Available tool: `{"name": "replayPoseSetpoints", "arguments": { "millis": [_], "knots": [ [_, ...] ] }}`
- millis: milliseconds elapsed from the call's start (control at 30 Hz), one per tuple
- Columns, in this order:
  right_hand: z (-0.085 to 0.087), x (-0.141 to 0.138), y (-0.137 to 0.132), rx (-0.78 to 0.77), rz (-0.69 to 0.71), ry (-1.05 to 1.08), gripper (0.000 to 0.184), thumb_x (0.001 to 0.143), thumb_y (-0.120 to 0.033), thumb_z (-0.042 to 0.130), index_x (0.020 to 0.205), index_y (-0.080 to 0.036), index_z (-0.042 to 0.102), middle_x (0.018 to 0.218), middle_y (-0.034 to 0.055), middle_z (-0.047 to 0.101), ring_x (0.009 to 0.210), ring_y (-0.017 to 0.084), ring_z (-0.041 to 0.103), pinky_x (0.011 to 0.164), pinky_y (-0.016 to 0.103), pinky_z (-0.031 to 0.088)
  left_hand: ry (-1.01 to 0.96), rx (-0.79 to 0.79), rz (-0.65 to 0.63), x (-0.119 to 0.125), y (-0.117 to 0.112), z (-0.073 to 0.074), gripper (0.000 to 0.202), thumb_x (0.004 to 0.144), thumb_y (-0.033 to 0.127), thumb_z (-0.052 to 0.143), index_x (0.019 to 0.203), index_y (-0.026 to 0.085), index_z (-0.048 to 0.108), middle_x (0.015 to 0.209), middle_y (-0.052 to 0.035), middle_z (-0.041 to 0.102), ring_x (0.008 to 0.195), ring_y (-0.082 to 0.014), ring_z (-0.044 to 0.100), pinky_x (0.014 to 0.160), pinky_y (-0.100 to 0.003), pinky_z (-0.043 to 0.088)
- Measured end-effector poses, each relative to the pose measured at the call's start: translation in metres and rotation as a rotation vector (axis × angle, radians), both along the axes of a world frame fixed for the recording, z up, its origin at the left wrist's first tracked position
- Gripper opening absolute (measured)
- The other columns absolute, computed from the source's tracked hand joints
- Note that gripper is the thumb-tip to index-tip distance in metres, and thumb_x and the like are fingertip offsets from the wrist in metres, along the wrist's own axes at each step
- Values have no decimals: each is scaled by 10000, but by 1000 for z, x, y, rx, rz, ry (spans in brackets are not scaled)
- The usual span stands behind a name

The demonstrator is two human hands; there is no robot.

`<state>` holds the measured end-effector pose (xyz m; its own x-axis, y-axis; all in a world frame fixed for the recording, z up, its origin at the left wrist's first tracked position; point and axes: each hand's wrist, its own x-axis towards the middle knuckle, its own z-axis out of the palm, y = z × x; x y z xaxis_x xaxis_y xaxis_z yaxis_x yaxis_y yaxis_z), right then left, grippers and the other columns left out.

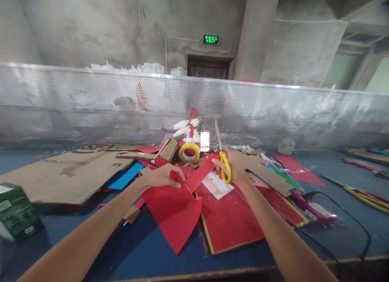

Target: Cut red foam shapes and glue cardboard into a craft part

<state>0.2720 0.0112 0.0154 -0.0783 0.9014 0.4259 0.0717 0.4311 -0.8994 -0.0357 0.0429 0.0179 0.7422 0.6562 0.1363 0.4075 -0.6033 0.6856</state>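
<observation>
The person's forearms [100,225] come in from the lower left and lower right of the frame, over a blue tabletop [121,253]. Near the middle, the two hands are apart. The left hand [165,176] is closed on a curved red sheet [174,217], which spreads down toward the bottom center; whether those fingertips also catch the red strip [200,172] above it, one cannot tell. This strip slants up to the right hand [226,164], whose fingertips touch its upper end while the same hand is wrapped around yellow-handled scissors [225,168], blades pointing up. Below the right hand lie a white paper [220,188] and a red stack [231,225] with a multicolored edge. A yellow tape roll [189,146] stands just behind the strip. Flat cardboard [75,172] fills the middle left, a green box [18,211] sits at lower left, and a purple device [314,209] lies at lower right.
</observation>
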Motion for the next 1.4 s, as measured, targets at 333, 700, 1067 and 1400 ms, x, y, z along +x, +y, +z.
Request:
{"name": "replayPoseSetpoints", "arguments": {
  "millis": [333, 700, 1067, 1400],
  "knots": [
    [-3, 1, 6, 1, -26, 30, 469, 771, -377, 732, 1154, -247, 494, 538, -104, 517, 336, 118, 462, 314, 222, 416, -78, -83, -29, 1, -15, 10, 310, 769, 329, 774, 1038, 201, 686, 1046, -27, 697, 937, -191, 626, 831, -281, 481],
    [-5, -7, 5, 8, -13, 42, 469, 738, -388, 765, 1097, -232, 505, 568, -101, 515, 365, 95, 463, 353, 201, 403, 73, -36, -124, 3, -8, 1, 325, 807, 337, 718, 1112, 260, 803, 957, -36, 783, 861, -219, 686, 762, -273, 499],
    [3, -4, 2, -36, -99, 125, 556, 725, -535, 790, 1092, -238, 496, 605, -77, 541, 429, 105, 476, 375, 201, 407, -43, -67, -1, -4, -8, 13, 344, 792, 257, 707, 1120, 209, 799, 1106, -74, 779, 994, -233, 692, 821, -271, 514],
    [30, 31, -42, -235, 246, -271, 516, 762, -692, 649, 1024, -248, 624, 704, -1, 557, 485, 122, 415, 383, 246, 328, -241, -26, 133, -22, -4, 27, 402, 830, 351, 742, 1218, 251, 757, 1313, -80, 707, 1151, -271, 664, 946, -334, 525]
  ]
}}
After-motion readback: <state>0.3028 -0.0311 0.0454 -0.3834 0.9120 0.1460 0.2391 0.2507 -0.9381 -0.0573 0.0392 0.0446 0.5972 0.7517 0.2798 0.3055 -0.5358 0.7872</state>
